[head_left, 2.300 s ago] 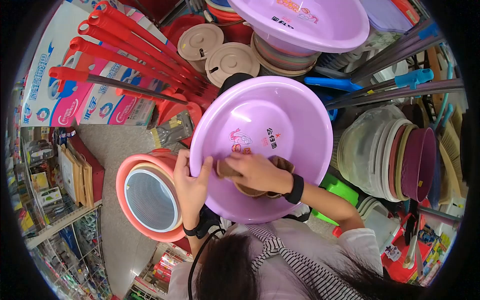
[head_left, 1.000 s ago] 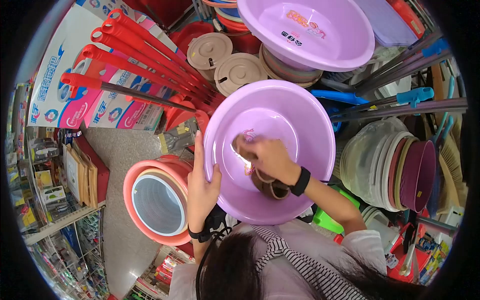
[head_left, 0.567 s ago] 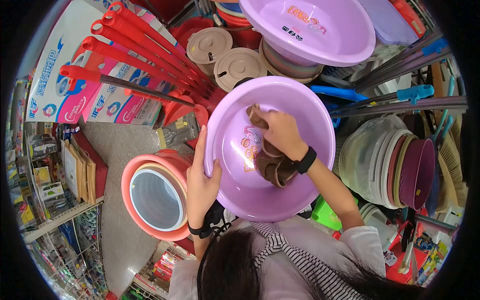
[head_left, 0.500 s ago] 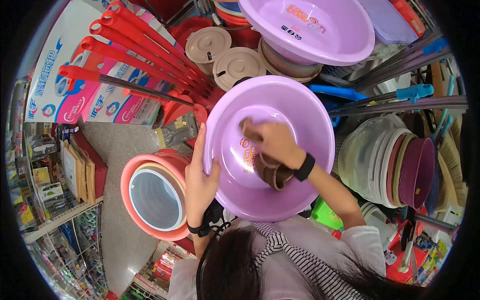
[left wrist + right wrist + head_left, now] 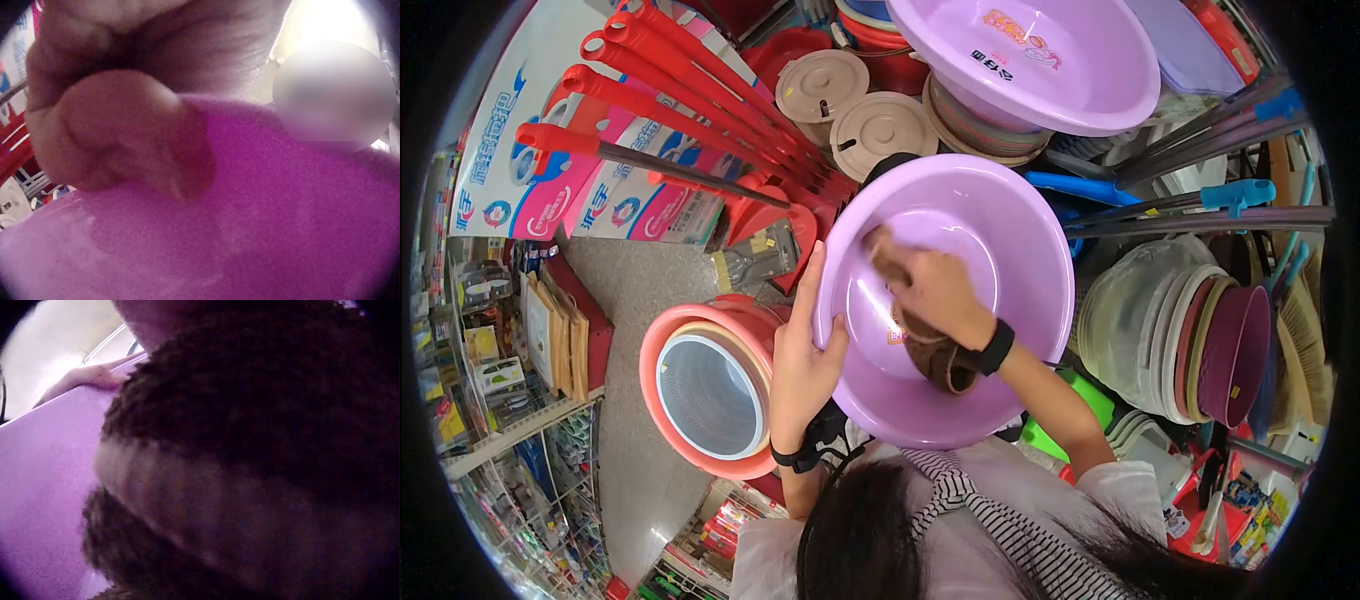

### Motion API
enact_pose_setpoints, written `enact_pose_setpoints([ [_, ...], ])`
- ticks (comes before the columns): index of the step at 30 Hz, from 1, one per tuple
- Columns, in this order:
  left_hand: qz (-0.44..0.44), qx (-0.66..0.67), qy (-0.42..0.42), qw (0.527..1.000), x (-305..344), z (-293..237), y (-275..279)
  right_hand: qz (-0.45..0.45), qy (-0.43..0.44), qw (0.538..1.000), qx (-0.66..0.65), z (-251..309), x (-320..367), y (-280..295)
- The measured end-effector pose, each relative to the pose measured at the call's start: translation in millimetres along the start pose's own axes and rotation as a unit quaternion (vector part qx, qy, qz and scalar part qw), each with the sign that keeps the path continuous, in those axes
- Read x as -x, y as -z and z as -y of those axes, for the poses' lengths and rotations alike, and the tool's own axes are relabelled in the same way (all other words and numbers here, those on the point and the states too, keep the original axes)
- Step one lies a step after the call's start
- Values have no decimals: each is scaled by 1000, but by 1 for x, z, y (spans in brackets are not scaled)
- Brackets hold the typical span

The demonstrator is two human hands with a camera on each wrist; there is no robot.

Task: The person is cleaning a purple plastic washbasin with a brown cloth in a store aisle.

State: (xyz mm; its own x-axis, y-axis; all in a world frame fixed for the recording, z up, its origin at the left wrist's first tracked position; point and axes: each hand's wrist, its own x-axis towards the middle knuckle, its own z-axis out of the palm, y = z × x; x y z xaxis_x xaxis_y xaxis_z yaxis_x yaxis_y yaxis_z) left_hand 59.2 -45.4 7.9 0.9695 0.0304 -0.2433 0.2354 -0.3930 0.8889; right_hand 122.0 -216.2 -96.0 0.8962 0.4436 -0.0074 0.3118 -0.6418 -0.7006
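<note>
A light purple plastic basin (image 5: 1025,250) with printed pictures and characters on its bottom stands tilted in front of the person. My left hand (image 5: 805,375) holds its left rim, thumb on the inner wall and fingers along the outside; the left wrist view shows that thumb (image 5: 144,144) against the purple wall. Inside the basin my right hand (image 5: 945,295) grips a brown fuzzy towel (image 5: 943,365). One end of the towel sticks out beyond the fingers over the basin's bottom, and the rest bunches under the wrist. In the right wrist view its dark pile with a smooth band fills most of the picture.
Red long-handled dustpans (image 5: 690,110) stand at the left before printed boxes (image 5: 510,140). Nested coral and grey baskets (image 5: 712,395) sit at lower left. Another purple basin (image 5: 1040,60) tops a stack behind. Blue-ended poles (image 5: 1200,200) and stacked bins (image 5: 1238,355) are at right.
My right hand has rubbed the towel back and forth inside the basin, most recently toward its left side. My left hand has slid its grip slightly up along the rim.
</note>
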Motion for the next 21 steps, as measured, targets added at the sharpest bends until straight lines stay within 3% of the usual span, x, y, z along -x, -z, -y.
enact_pose_setpoints([
  [5,-2,14,7,1000,-1,2,2,70,91,993,-16,24,18,-13],
  [8,3,12,23,1000,3,3,0,123,66,988,61,22,17,-1],
  [10,3,8,28,1000,5,4,-1,28,4,996,87,8,5,0],
  [16,-22,-63,-29,997,8,19,0,-27,-47,976,212,-24,0,18],
  [18,-26,-57,-28,998,8,23,0,-12,-65,957,284,-31,2,29],
  [21,-27,-60,-59,996,8,27,0,59,-103,949,293,-39,3,42],
])
